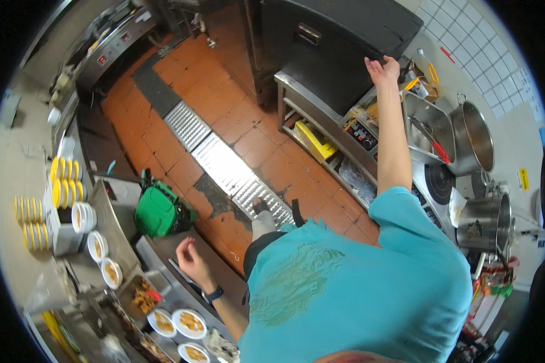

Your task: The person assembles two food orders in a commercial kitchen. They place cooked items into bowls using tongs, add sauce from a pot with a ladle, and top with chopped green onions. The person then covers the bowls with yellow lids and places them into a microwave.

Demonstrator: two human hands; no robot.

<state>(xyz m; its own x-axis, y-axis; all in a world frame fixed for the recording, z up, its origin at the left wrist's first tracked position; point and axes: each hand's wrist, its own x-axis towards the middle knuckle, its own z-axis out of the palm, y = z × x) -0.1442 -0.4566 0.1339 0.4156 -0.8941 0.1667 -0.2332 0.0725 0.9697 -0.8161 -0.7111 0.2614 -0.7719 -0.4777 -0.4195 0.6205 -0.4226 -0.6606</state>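
Observation:
My right arm reaches far forward, and my right hand [383,71] is at the near edge of a large black box [351,36] with a metal latch. Its palm faces up and its fingers are spread, fingertips against or just beside the box; whether they press on it I cannot tell. Over the left counter's edge hangs my left hand [191,264], fingers loosely curled and apart, nothing in it. Close to it are white bowls of food [189,324] and a metal pan of brown pieces [143,296] with a red-handled utensil.
A green lidded bin [156,209] stands by the left counter. Yellow-rimmed containers [66,193] are stacked beyond the bowls. Metal drain grates [224,162] cross the tiled floor. Along the right are a deep metal pan [427,112], large pots [471,136] and a round cooktop [439,183].

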